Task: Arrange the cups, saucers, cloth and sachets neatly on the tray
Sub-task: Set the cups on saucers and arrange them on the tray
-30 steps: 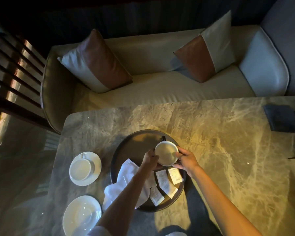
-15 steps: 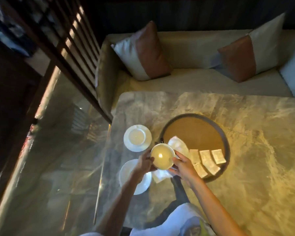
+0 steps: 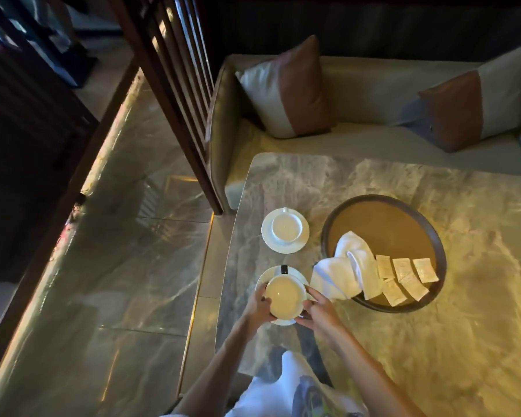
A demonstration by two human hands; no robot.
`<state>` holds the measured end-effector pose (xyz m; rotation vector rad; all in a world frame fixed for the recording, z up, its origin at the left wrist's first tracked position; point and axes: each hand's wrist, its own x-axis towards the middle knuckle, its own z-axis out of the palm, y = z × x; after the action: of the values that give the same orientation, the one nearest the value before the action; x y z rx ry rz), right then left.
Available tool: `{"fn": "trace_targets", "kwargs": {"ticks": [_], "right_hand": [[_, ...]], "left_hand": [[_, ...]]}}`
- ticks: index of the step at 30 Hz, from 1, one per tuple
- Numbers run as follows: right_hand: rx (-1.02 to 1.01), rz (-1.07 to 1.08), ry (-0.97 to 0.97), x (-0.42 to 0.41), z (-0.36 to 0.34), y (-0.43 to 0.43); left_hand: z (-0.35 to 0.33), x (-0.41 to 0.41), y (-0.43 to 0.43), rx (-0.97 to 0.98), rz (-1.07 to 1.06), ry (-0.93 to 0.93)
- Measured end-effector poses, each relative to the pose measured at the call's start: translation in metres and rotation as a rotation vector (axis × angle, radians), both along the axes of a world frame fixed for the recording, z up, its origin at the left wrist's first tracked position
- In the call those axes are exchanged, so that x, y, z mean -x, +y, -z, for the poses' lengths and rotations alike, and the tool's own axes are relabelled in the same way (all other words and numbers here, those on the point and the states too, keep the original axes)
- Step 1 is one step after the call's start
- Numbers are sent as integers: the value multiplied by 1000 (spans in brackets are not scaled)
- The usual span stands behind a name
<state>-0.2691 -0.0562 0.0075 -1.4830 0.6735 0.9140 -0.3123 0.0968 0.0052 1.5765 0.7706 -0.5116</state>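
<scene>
A white cup (image 3: 285, 297) with a dark handle sits over a white saucer (image 3: 272, 274) near the table's left edge. My left hand (image 3: 257, 305) grips the cup's left side and my right hand (image 3: 316, 308) grips its right side. Farther back stands a second white cup (image 3: 286, 227) on its own saucer (image 3: 298, 246). To the right lies the round dark tray (image 3: 382, 212). A crumpled white cloth (image 3: 348, 270) hangs over the tray's left rim. Several white sachets (image 3: 403, 276) lie in the tray's near part.
The marble table (image 3: 433, 356) stretches to the right and front. A beige sofa (image 3: 358, 94) with two brown-and-cream cushions stands behind it. A dark slatted wooden screen (image 3: 175, 94) rises at the left, beside a glossy floor.
Both hands carried the cup from above the tray leftward and down over the near saucer. The view swung left, so the tray now lies to the right.
</scene>
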Motion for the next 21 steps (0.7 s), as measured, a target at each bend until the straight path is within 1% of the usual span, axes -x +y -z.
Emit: {"fn": "trace_targets", "kwargs": {"ticks": [1,3,6,9,12,17,21], "right_hand": [[15,-6,1,1,3,0],[33,-11,4,2,9,2],[53,-17,0,1,17,6],[66,-23,-5,0,22,8],[75,-21,-4,0,23,9],[86,-33,-18,0,23,9],[89,-85,-31,-2,23,8]], "left_hand": [[2,2,1,-30,30,-3],[4,3,2,-22,36,24],[11,2,5,-89,70,-11],[19,5,6,-88,99,29],[25,4,6,-124,117,15],[33,1,6,-110,132,-7],[37,2,5,-56,66,30]]}}
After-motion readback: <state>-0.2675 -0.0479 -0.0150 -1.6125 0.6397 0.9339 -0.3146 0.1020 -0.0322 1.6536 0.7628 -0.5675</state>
